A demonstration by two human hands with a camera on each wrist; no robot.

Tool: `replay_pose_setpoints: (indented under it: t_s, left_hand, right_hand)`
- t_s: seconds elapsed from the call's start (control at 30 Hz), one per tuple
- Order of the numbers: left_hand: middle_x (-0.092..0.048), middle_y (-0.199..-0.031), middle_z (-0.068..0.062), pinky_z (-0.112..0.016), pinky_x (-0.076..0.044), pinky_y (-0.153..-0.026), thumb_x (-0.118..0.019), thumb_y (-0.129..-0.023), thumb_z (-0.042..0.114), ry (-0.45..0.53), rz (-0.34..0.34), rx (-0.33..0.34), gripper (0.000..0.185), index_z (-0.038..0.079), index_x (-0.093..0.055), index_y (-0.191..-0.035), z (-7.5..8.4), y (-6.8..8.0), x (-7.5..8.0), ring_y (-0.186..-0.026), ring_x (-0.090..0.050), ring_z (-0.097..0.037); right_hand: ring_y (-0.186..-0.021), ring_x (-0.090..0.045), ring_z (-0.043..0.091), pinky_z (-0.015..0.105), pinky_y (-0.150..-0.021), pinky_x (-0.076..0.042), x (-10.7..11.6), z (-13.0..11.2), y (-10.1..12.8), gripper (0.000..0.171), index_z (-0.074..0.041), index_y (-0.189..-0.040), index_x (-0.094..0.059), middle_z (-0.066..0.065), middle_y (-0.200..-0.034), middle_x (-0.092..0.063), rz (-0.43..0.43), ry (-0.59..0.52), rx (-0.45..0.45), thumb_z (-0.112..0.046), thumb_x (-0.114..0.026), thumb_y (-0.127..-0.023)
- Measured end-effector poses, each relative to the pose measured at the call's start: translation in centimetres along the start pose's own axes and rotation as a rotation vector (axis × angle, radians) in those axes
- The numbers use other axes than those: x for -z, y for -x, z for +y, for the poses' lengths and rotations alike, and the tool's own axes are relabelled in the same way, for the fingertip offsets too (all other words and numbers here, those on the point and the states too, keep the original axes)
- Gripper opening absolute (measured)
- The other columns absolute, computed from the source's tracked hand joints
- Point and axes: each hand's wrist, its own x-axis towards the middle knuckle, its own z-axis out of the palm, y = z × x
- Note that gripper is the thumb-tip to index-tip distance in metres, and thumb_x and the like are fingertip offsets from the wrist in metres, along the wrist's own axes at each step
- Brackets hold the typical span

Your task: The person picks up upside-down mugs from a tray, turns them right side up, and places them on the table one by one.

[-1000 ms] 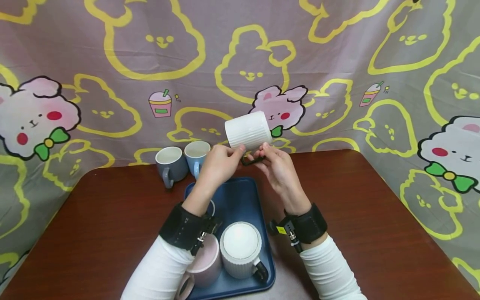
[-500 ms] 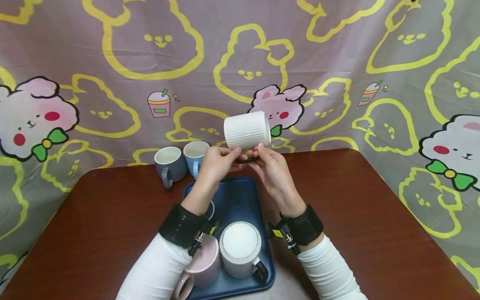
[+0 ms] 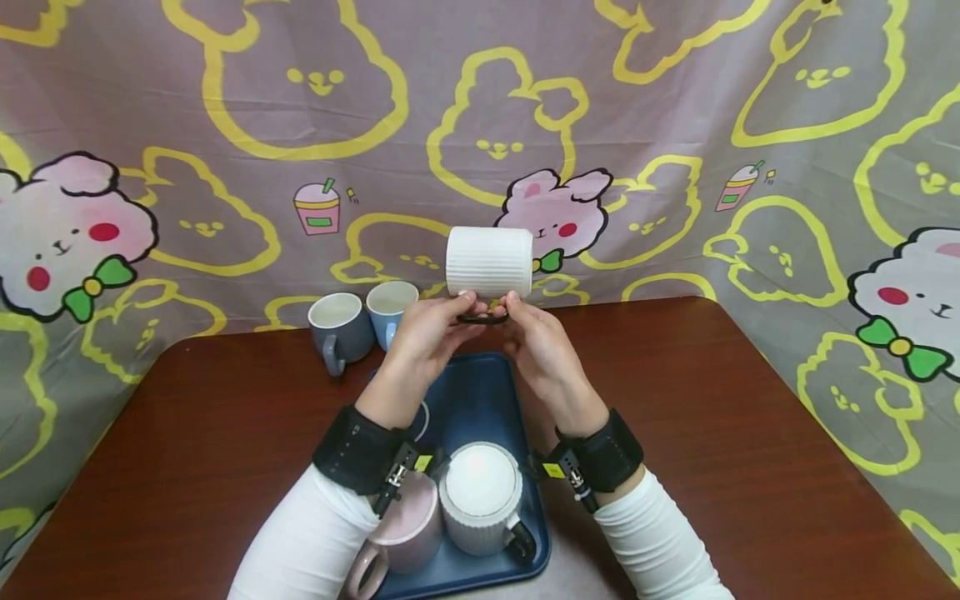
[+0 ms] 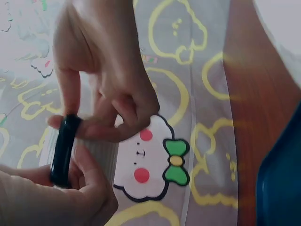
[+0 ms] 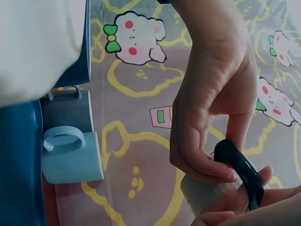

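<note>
A white ribbed mug (image 3: 489, 260) with a black handle (image 3: 483, 319) is held up on its side above the far table edge, handle toward me. My left hand (image 3: 426, 337) pinches the handle's left end, thumb on top. At its right end my right hand (image 3: 549, 346) pinches the same handle. The left wrist view shows the black handle (image 4: 62, 150) spanning between the two hands. In the right wrist view the handle (image 5: 244, 172) curves over the ribbed mug body, partly covered by fingers.
On the blue tray (image 3: 472, 387) stand another ribbed mug (image 3: 482, 492) and a pink mug (image 3: 408, 533). A pale handle (image 3: 425, 421) shows beside my left wrist. Behind the tray are a dark grey mug (image 3: 341, 325) and a light blue mug (image 3: 392, 304). A patterned cloth (image 3: 660, 100) hangs behind the table.
The white mug has turned from tilted to nearly level, and its open end has swung out of sight. Both hands have shifted slightly left, still on the handle.
</note>
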Motion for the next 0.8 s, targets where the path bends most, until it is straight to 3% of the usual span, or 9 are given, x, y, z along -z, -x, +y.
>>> replay_pose_setpoints:
  t_s: [0.1, 0.23, 0.43, 0.8]
  left_hand:
    - [-0.064, -0.071, -0.001, -0.024, -0.052, -0.074, -0.053, -0.097, 0.01, 0.159, -0.004, 0.036, 0.018, 0.005, -0.065, -0.085, -0.02, 0.04, -0.2, -0.074, -0.062, -0.011]
    - [-0.062, -0.071, -0.001, -0.026, -0.049, -0.076, -0.051, -0.097, 0.012, 0.283, -0.023, 0.057, 0.021, 0.007, -0.064, -0.081, 0.02, 0.01, -0.52, -0.073, -0.061, -0.012]
    - [-0.058, -0.075, -0.004, -0.027, -0.05, -0.079, -0.05, -0.098, 0.015, 0.374, -0.075, 0.063, 0.021, 0.005, -0.06, -0.082, -0.17, -0.14, -0.65, -0.076, -0.063, -0.018]
    - [-0.058, -0.071, -0.004, -0.028, -0.048, -0.083, -0.049, -0.099, 0.017, 0.482, -0.079, 0.064, 0.03, 0.006, -0.058, -0.072, -0.44, -0.01, -1.03, -0.073, -0.061, -0.017]
  right_hand:
    - [-0.073, -0.045, 0.01, 0.023, -0.065, -0.028, 0.0, -0.05, -0.07, 0.029, -0.015, -0.08, -0.062, -0.007, -0.074, -0.057, -0.007, -0.012, -0.014, -0.025, -0.044, -0.101]
    - [-0.071, -0.04, 0.01, 0.022, -0.062, -0.027, 0.0, -0.19, -0.12, 0.026, -0.011, -0.088, -0.058, -0.006, -0.078, -0.054, -0.035, -0.054, -0.025, -0.026, -0.042, -0.102]
    - [-0.073, -0.036, 0.011, 0.02, -0.06, -0.026, 0.08, -0.33, -0.11, 0.022, -0.008, -0.098, -0.052, -0.004, -0.081, -0.05, -0.075, -0.13, -0.049, -0.026, -0.04, -0.102]
    - [-0.072, -0.036, 0.01, 0.02, -0.059, -0.025, 0.25, -0.23, -0.22, 0.026, -0.008, -0.098, -0.056, -0.004, -0.083, -0.05, -0.127, -0.243, -0.063, -0.025, -0.038, -0.102]
